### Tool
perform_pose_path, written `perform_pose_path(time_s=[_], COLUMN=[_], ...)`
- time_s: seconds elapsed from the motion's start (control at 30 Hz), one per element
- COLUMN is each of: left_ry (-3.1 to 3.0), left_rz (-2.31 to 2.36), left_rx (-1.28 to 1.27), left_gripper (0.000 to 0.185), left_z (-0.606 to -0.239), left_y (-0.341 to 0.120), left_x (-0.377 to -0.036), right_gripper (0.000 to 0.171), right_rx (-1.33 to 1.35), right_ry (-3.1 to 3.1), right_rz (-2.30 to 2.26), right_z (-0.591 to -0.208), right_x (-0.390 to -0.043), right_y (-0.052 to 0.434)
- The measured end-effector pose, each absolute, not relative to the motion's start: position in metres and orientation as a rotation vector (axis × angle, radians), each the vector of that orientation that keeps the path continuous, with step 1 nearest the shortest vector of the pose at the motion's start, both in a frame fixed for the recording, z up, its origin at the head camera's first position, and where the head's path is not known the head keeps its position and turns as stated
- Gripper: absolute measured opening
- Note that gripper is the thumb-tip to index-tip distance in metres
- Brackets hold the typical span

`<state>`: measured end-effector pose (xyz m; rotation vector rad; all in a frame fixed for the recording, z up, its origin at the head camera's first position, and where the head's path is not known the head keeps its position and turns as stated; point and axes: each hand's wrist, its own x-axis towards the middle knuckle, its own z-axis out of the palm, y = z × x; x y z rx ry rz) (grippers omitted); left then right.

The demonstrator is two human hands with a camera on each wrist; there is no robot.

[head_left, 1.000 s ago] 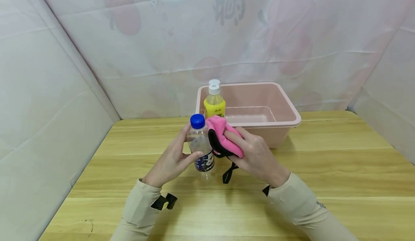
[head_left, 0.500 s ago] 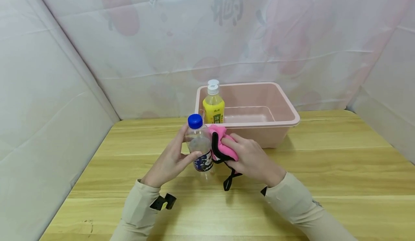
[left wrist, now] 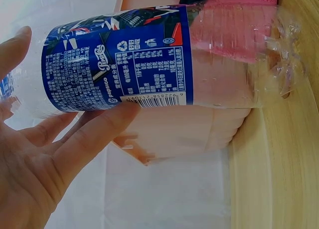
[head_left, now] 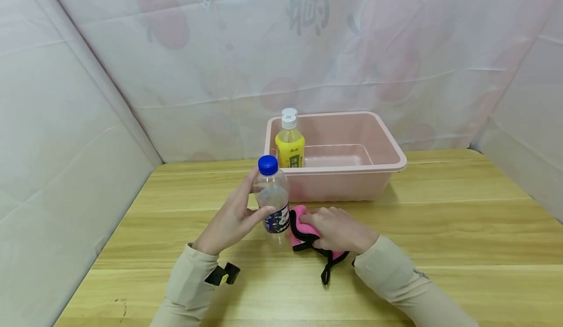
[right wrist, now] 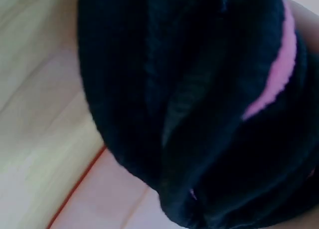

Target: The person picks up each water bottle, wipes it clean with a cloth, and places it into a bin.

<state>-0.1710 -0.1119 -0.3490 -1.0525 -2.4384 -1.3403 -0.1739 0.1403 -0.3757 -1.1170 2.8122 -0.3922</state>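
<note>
My left hand (head_left: 233,222) grips a clear plastic bottle (head_left: 277,219) with a blue cap (head_left: 268,164), thumb on one side and fingers behind. The bottle is upright, its base close over the table. In the left wrist view its blue Pepsi label (left wrist: 114,64) shows, and the inside looks free of liquid. To the right of it, my right hand (head_left: 340,229) holds a bunched pink cloth (head_left: 303,227) with black edging and a hanging loop, low against the bottle's lower side. The dark edging (right wrist: 149,89) of the cloth fills most of the right wrist view.
Behind the hands a pink plastic tub (head_left: 338,185) stands on the wooden table (head_left: 198,288). In its left end stand yellow-labelled drink bottles (head_left: 290,151) with white caps, one behind the other. A pale printed cloth wall (head_left: 211,73) closes off the back.
My right hand has moved the pink cloth down the bottle's side, from near the shoulder to near the base. The left hand and the bottle have hardly moved.
</note>
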Motion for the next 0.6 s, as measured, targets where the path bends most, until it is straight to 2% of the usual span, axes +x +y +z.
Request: perform_pose_path(time_s=[0.17, 0.33, 0.6], left_ry=[-2.421, -2.417, -2.46], left_rz=[-1.329, -1.329, -1.331], left_rx=[-1.067, -1.106, -1.083], left_gripper=[0.088, 0.087, 0.088], left_z=[-0.35, -0.351, -0.35], left_y=[-0.109, -0.106, -0.108], left_x=[-0.172, -0.173, -0.174], right_gripper=[0.032, 0.033, 0.051], right_rx=[-1.212, -1.294, -1.531], right_ry=[2.849, 2.931, 3.097], right_rz=[-0.392, -0.505, -0.753], right_z=[-0.372, -0.354, -0.318], right_x=[-0.174, -0.168, -0.169], right_y=[0.146, 0.156, 0.165])
